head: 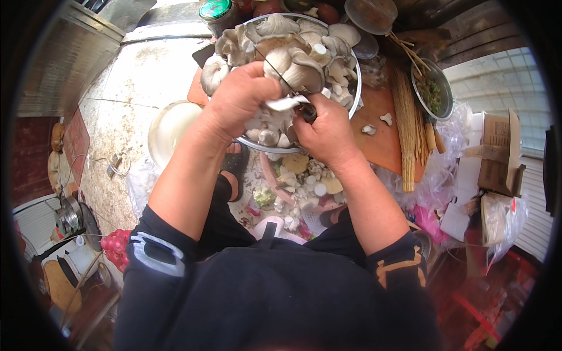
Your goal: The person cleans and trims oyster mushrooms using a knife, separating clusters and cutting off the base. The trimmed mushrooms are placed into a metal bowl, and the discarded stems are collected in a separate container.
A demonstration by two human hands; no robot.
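Observation:
A wide metal bowl (358, 83) heaped with oyster mushrooms (276, 26) lies before me. Over it, my right hand (325, 127) is closed on the dark handle of a knife (309, 113); its thin blade points up and left across the mushrooms. My left hand (241, 98) is curled beside the blade, against a pale mushroom piece (287, 103) that is blurred. Whether the fingers grip this piece or a larger cluster behind it is hard to tell. Trimmed mushroom bits and vegetable scraps (303, 175) lie below the bowl, between my feet.
An orange board (373, 145) on the right bears a straw brush (401, 131) and small mushroom bits. Beyond it are a metal bowl of greens (451, 94), plastic bags and a cardboard box (496, 158). A pale round basin (169, 127) stands left, a green-lidded jar (215, 9) behind.

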